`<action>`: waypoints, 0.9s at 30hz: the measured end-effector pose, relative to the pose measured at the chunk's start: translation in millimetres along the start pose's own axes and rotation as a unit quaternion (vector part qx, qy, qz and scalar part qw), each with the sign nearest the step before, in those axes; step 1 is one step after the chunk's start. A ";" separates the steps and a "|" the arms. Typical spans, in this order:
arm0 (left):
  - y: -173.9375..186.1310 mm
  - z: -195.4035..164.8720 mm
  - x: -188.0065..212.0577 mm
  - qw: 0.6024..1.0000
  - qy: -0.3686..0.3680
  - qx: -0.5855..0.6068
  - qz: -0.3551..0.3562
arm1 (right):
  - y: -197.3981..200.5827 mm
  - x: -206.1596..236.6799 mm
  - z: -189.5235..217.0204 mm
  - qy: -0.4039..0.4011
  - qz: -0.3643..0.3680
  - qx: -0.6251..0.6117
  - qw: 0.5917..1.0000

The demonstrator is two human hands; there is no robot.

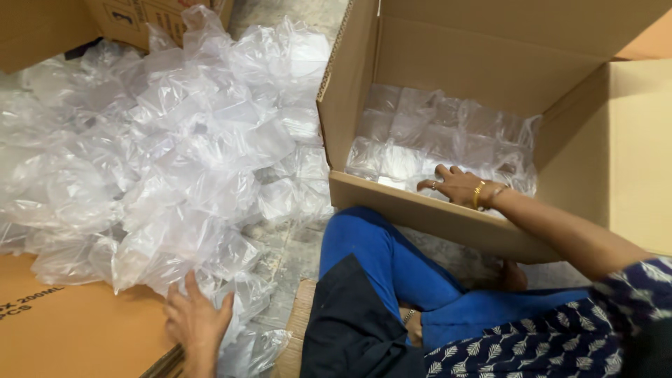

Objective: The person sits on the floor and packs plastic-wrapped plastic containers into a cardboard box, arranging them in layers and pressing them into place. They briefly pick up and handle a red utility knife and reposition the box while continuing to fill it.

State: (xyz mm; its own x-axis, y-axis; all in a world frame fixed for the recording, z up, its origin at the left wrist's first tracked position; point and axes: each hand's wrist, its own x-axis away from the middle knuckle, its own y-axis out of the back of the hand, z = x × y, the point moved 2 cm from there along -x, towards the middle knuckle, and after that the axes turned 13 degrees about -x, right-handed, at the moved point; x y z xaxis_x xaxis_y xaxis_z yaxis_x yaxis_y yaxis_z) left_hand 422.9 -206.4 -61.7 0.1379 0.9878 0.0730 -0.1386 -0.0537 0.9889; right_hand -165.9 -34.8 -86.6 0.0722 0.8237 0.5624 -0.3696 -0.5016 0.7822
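My left hand (192, 320) lies flat, fingers spread, on the near edge of a big heap of clear plastic packets (161, 154) on the floor; it grips nothing. My right hand (456, 185), with a gold bangle at the wrist, reaches over the front wall of an open cardboard box (434, 217). Its fingers rest apart on a layer of clear plastic packets (434, 136) that covers the box bottom. I cannot see anything held in it.
A flat sheet of cardboard (63, 329) lies at the bottom left under the heap. More cardboard boxes (133, 17) stand at the top left. My blue-trousered knee (378, 259) sits between heap and box. A box flap (640, 154) stands up on the right.
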 end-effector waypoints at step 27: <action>155.6 -256.4 83.9 0.692 -0.365 0.617 -0.083 | 67.4 137.7 205.0 0.433 -0.476 0.134 0.754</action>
State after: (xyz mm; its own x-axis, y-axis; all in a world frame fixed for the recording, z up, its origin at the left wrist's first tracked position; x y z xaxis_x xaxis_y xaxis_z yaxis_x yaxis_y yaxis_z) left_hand 161.5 -94.3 65.1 0.5718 0.6828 -0.4548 0.8204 -0.4768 0.3157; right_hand 9.1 -9.3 98.5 -0.4878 0.6501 -0.5826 -0.3233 0.4854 0.8123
